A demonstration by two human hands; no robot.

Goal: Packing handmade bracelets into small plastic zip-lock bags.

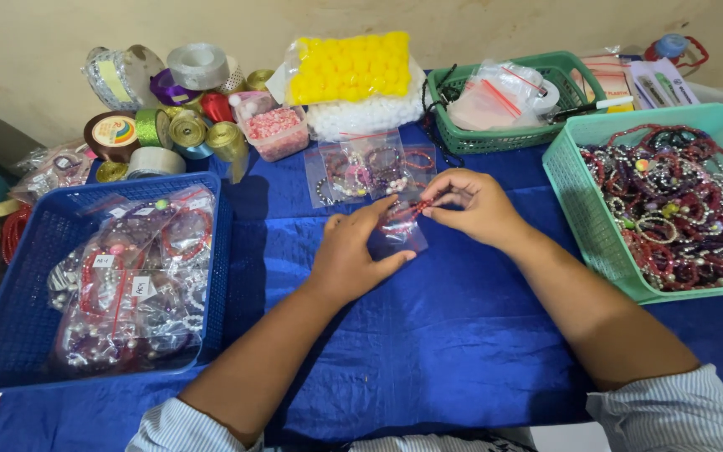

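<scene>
My left hand (353,255) pinches a small clear plastic bag (399,234) by its edge, holding it above the blue cloth (462,335). My right hand (470,201) grips a red beaded bracelet (416,207) with its fingertips at the bag's mouth. The bracelet is partly inside the bag. Just beyond the hands lie a few more clear bags with bracelets (361,172), flat on the cloth.
A blue basket (10,326) at the left holds bagged bracelets. A teal basket (583,205) at the right is full of loose beaded bracelets. Behind stand ribbon rolls (169,125), a tub of pink beads (276,130), a yellow and white pompom pack (349,71) and a green basket (495,138).
</scene>
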